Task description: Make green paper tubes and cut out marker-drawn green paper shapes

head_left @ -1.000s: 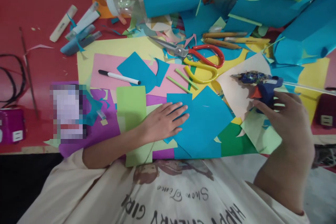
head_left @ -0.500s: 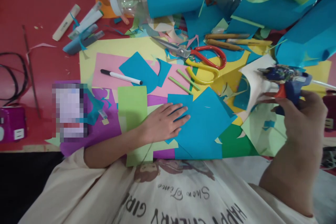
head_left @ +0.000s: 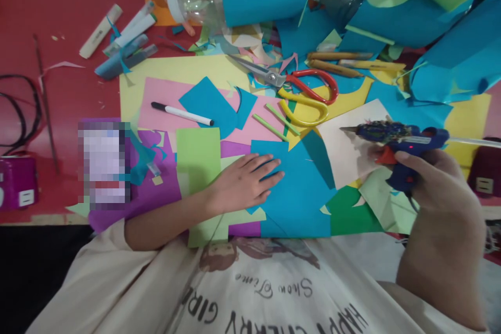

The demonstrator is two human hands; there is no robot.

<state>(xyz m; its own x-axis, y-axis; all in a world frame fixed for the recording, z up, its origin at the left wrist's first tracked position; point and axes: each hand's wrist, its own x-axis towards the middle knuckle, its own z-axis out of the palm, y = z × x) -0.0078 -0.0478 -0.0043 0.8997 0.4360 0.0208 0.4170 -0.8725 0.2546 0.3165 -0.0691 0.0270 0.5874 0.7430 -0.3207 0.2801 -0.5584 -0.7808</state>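
The red tabletop [head_left: 50, 13] carries layered coloured paper. The hot glue gun [head_left: 410, 141] is in your right hand [head_left: 446, 182], fingers wrapped around its grip; its long axis runs crosswise, nozzle pointing left over the pale pink sheet [head_left: 340, 159]. Contact between nozzle and sheet cannot be determined. Your left hand [head_left: 245, 182], fingers extended and grasping nothing, lies flat on the blue sheet [head_left: 299, 193], well left of the nozzle.
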